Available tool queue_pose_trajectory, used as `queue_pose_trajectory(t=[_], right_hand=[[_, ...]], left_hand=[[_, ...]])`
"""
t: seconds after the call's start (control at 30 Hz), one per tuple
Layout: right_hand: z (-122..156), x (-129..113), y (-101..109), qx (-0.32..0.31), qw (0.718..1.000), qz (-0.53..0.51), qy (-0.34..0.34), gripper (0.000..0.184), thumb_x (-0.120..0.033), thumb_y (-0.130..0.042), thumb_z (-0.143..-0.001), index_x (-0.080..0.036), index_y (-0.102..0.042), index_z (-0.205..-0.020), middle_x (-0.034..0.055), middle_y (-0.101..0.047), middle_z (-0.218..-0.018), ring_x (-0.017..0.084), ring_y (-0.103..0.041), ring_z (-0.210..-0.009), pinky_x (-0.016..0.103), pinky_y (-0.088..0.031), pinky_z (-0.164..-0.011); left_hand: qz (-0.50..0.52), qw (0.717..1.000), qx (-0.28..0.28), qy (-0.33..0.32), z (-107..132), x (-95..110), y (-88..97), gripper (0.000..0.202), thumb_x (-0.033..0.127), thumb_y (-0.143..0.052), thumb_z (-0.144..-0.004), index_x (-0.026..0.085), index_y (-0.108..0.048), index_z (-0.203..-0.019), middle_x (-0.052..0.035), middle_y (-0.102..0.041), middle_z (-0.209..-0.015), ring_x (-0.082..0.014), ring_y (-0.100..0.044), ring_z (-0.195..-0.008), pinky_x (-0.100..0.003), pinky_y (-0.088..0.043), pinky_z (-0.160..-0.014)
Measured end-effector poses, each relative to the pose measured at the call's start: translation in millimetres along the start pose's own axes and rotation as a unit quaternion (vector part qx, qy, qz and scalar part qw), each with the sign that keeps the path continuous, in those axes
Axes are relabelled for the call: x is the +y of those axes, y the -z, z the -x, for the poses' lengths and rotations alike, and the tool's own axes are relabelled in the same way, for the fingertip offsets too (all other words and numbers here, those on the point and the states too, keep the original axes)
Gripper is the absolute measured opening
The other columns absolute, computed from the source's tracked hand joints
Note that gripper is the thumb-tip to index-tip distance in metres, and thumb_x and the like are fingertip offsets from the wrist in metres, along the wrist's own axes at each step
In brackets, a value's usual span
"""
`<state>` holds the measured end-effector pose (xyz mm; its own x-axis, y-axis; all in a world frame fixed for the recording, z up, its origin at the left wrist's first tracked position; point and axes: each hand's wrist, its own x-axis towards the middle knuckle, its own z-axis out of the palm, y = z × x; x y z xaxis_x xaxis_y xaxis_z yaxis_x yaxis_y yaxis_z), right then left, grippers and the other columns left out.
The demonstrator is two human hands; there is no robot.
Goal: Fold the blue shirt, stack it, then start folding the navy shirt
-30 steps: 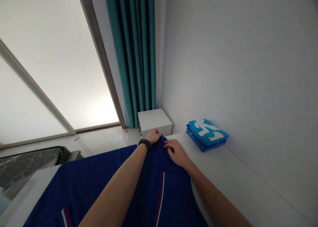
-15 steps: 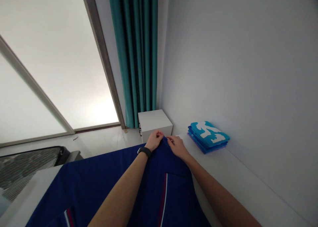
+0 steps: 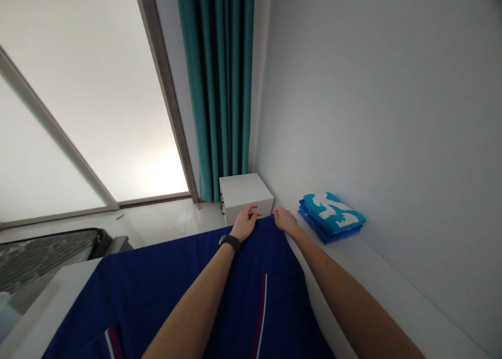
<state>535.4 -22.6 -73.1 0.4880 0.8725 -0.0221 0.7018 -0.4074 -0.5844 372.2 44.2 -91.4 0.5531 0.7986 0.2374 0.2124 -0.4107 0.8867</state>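
A dark blue garment with red-and-white striped trim lies spread over a white surface. At its far edge, my right hand pinches the far right corner of the cloth. My left hand, with a dark watch on the wrist, is just left of it at the same edge. Its fingers are apart and hold nothing. Two striped trims show on the garment, one near the right side and one at the lower left. My forearms cover part of the cloth.
A folded stack of blue and turquoise cloth lies right of my right hand, by the wall. Beyond the far edge stands a white cabinet in front of a teal curtain. At the left is an open dark case.
My right hand has moved slightly right and closed on the corner of the garment. My left hand has let go of the edge and its fingers have spread.
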Motion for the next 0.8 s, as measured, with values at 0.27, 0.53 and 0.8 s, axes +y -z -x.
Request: queue_pose_trajectory(t=[0.27, 0.53, 0.8], right_hand=[[7.9, -1.5, 14.3, -0.085, 0.983, -0.156, -0.044, 0.038, -0.019, -0.04, -0.088, -0.019, -0.053, -0.124, -0.0035, -0.055, -0.061, 0.012, -0.051, -0.049, 0.02, -0.038, -0.046], [10.3, -2.9, 29.6, -0.192, 0.973, -0.114, -0.051, 0.032, -0.023, -0.056, -0.084, -0.022, -0.06, -0.115, -0.0084, -0.046, -0.053, 0.007, -0.039, -0.039, 0.017, -0.032, -0.041], [25.9, -3.6, 21.3, -0.055, 0.994, 0.097, -0.01, 0.034, -0.022, -0.046, -0.093, -0.023, -0.054, -0.126, 0.0101, -0.068, -0.104, 0.022, -0.063, -0.096, 0.03, -0.045, -0.078]], left_hand=[[-0.079, 0.997, -0.011, -0.015, 3.2, 1.6, -0.1, 0.025, 0.017, -0.042, -0.09, 0.018, -0.065, -0.1, -0.0028, -0.073, -0.085, -0.0166, -0.068, -0.083, -0.028, -0.051, -0.082], [-0.196, 0.976, -0.075, -0.053, 10.2, 12.1, -2.7, 0.021, 0.023, -0.052, -0.087, 0.024, -0.069, -0.098, -0.0031, -0.069, -0.107, -0.0193, -0.063, -0.101, -0.03, -0.047, -0.094], [-0.281, 0.95, -0.112, -0.077, 14.5, 19.4, -4.4, 0.028, 0.032, -0.049, -0.092, 0.026, -0.063, -0.116, -0.0024, -0.066, -0.119, -0.0196, -0.06, -0.11, -0.031, -0.044, -0.099]])
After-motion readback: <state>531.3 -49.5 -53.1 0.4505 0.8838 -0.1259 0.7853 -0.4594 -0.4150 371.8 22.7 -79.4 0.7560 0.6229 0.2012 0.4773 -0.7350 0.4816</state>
